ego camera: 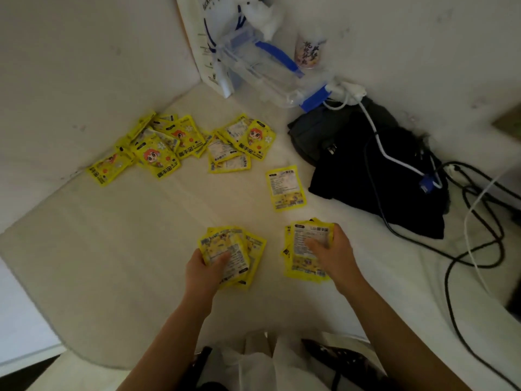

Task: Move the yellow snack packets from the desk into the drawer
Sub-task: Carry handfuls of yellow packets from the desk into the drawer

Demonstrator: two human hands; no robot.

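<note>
My left hand (pixel 205 270) grips a fanned bunch of yellow snack packets (pixel 248 244) just above the white desk (pixel 127 249). To the right of it, my right hand (pixel 334 253) closes on a second stack of yellow packets (pixel 298 266). A single packet (pixel 285 188) lies face down beyond my hands. Farther back, a loose heap of packets (pixel 152 149) sits at the left by the wall. Another small pile (pixel 239 142) lies to the right of that heap. No drawer is in view.
A black bag (pixel 375 170) with black and white cables (pixel 456 249) fills the right side of the desk. A clear plastic box with blue clips (pixel 265 71), a white paper bag (pixel 197 38) and a cup (pixel 308 53) stand at the back corner. White plastic bags (pixel 262 359) lie below my arms.
</note>
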